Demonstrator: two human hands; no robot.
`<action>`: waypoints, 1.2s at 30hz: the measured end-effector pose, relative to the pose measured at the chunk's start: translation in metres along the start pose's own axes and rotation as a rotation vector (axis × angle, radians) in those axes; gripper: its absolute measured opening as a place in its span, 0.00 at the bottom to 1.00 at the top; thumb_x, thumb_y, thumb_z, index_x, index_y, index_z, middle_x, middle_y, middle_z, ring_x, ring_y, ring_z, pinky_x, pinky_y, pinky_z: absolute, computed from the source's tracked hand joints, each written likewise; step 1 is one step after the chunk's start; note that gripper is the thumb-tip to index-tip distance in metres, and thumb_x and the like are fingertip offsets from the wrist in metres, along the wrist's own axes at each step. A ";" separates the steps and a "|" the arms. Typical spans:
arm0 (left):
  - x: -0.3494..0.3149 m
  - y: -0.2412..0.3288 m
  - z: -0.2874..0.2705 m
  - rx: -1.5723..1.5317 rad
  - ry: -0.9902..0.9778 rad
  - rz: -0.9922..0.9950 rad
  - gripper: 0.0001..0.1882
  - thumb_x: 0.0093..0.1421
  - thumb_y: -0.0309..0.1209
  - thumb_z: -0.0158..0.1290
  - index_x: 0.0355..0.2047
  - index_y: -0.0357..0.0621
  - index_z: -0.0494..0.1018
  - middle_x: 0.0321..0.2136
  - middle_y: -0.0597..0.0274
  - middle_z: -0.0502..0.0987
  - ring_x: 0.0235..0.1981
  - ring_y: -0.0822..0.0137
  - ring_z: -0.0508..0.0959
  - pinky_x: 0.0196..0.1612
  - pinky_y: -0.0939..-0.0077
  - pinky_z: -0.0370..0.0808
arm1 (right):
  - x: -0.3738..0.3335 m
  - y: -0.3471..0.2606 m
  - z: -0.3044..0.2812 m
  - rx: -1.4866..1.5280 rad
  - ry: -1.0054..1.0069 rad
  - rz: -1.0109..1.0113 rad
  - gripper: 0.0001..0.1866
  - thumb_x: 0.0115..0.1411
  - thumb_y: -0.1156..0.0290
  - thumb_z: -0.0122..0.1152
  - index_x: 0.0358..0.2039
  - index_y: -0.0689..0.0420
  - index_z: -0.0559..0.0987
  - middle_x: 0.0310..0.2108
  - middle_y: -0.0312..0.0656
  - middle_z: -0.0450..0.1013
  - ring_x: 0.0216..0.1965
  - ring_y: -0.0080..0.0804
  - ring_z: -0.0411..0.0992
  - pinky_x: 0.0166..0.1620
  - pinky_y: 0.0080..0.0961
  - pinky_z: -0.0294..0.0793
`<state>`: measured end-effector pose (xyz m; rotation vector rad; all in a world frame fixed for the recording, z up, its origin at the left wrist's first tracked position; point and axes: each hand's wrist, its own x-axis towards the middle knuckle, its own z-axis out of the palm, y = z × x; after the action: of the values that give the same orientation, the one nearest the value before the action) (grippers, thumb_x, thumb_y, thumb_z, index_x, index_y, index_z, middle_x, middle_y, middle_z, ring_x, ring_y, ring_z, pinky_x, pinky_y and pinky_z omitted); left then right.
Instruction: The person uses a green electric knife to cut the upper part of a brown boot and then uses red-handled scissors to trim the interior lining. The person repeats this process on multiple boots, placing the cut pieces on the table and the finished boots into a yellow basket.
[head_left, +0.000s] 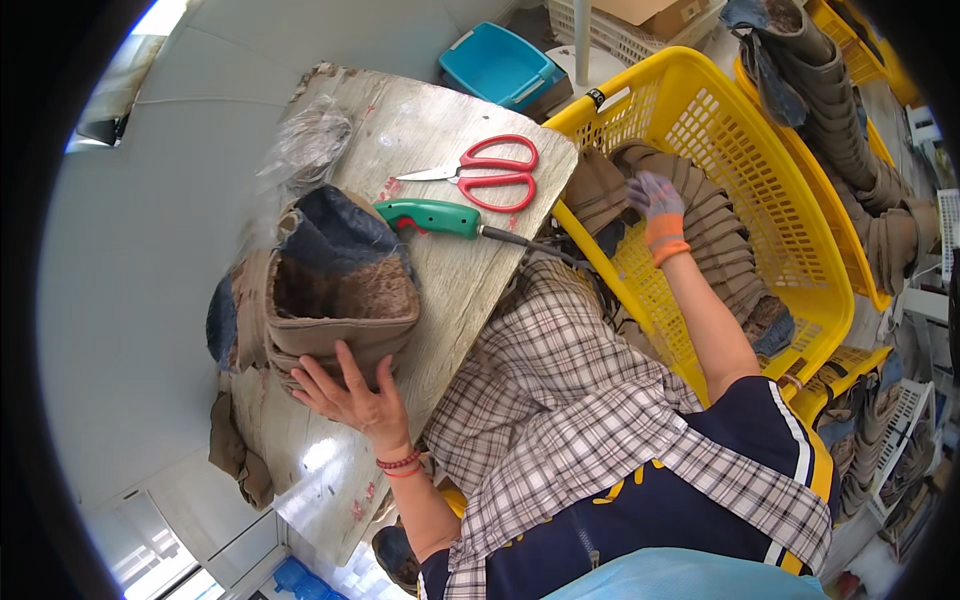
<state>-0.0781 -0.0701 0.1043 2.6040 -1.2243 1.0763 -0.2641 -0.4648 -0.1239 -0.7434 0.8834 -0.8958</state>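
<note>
My bare left hand (352, 405), with beaded red bracelets at the wrist, lies with fingers spread against a pile of brown fur-lined fabric pieces (345, 335) on the table. The pieces look like boot uppers; brown pile and blue-grey backing show at their openings. My right hand (658, 212) wears a grey and orange glove. It reaches into a yellow plastic basket (690, 75) and touches the brown pieces (705, 235) stacked there in an overlapping row. Its fingers are blurred, so their grip is unclear.
Red-handled scissors (466, 170) and a green corded hand tool (437, 217) lie on the worn table (420, 310). A clear plastic bag (312, 140) sits at its far end. Behind stands a blue bin (497, 63). More brown pieces (835, 110) fill yellow baskets at right.
</note>
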 end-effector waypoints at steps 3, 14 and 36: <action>0.016 -0.005 0.009 0.025 -0.017 -0.036 0.33 0.56 0.40 0.58 0.61 0.52 0.62 0.65 0.50 0.51 0.66 0.46 0.51 0.65 0.44 0.47 | 0.056 0.104 -0.098 0.064 0.324 0.602 0.41 0.57 0.53 0.62 0.61 0.65 0.56 0.51 0.51 0.69 0.45 0.39 0.73 0.43 0.30 0.75; 0.039 -0.015 0.000 -0.062 -0.121 -0.071 0.36 0.53 0.31 0.60 0.62 0.50 0.60 0.65 0.49 0.51 0.66 0.47 0.51 0.66 0.52 0.48 | 0.086 0.174 -0.088 0.136 0.339 0.551 0.26 0.57 0.57 0.63 0.50 0.62 0.74 0.49 0.49 0.72 0.46 0.41 0.70 0.50 0.35 0.71; -0.103 0.004 0.039 -1.178 0.303 -0.664 0.15 0.67 0.36 0.42 0.38 0.36 0.72 0.37 0.57 0.76 0.40 0.65 0.73 0.46 0.70 0.67 | -0.239 -0.061 0.183 -0.588 -1.084 -0.690 0.29 0.37 0.67 0.79 0.41 0.63 0.78 0.38 0.43 0.77 0.40 0.31 0.76 0.45 0.28 0.74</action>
<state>-0.1041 -0.0191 0.0104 1.6041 -0.5277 0.3654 -0.2052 -0.2482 0.0858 -1.8751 -0.1452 -0.6381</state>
